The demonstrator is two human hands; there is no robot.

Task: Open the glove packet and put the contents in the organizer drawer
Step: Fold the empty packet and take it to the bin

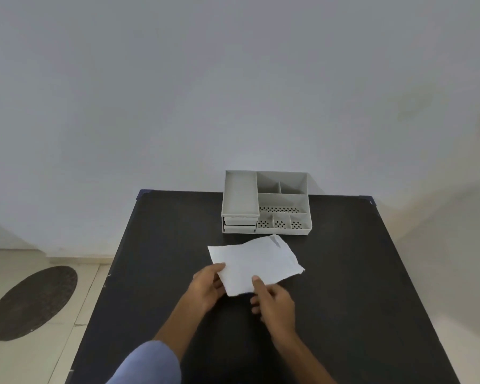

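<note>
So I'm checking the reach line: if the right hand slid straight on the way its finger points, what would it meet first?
The right hand already touches the packet; going on over it, the organizer looks next, though depth is unclear.

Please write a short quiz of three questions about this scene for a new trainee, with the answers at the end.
1. True or false: both hands touch the white glove packet.
2. Where do the organizer's drawers sit? A) on its left side, under a long tray B) on its right side C) on top
3. Fill in: the packet lies on the black table, between the person and the ____.

Key:
1. True: the left hand grips the packet's near-left edge and the right hand its near edge.
2. A; they look shut or nearly so.
3. organizer
</note>
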